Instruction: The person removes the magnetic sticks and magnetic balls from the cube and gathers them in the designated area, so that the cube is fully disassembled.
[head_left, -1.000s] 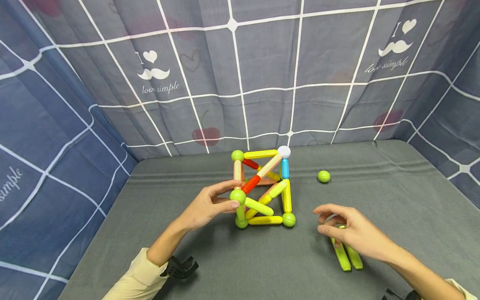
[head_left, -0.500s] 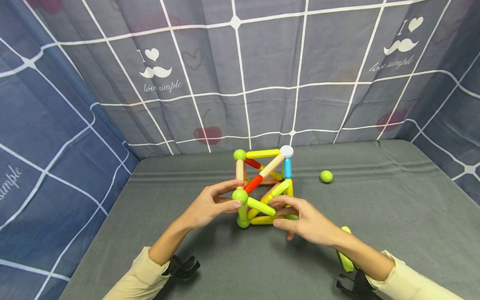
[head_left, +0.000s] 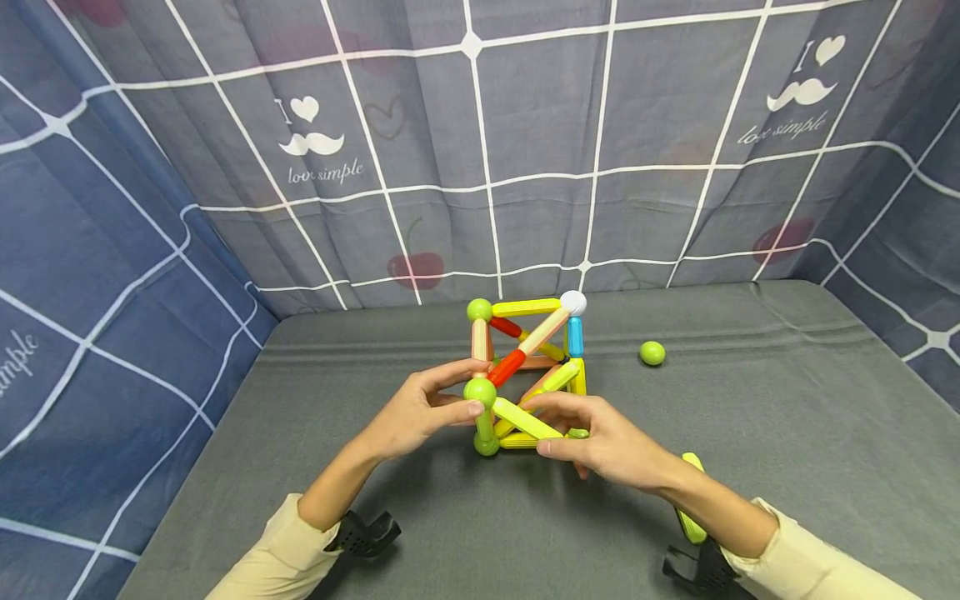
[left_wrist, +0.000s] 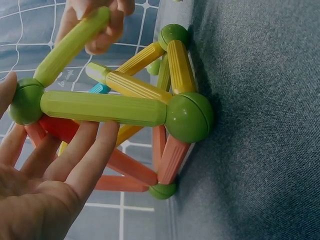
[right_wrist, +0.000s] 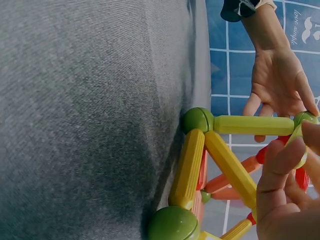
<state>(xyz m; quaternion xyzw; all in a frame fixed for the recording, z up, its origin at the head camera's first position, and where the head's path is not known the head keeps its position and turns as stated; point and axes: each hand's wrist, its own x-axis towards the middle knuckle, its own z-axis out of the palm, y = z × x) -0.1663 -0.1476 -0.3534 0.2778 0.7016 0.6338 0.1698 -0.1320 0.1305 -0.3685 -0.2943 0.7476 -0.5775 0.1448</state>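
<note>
A cube-like frame of magnetic sticks and balls (head_left: 527,307) stands on the grey cloth, with diagonal sticks across it and a white ball (head_left: 573,303) at the upper back right. My left hand (head_left: 420,417) holds its upper front-left green ball (head_left: 480,393) between thumb and fingers; two fingers lie against the upright green stick (left_wrist: 102,107) in the left wrist view. From that ball a yellow-green stick (head_left: 525,419) slants out to the right. My right hand (head_left: 615,442) pinches the stick's far end and hides the lower front-right corner in the head view.
A loose green ball (head_left: 652,353) lies right of the frame. A loose yellow-green stick (head_left: 692,517) is partly covered by the right forearm. Behind the grey cloth surface (head_left: 787,433) hangs a checked curtain (head_left: 540,108).
My right hand has moved left from above the loose sticks to the frame and taken hold of the slanting stick's free end. The left hand keeps its hold on the green ball.
</note>
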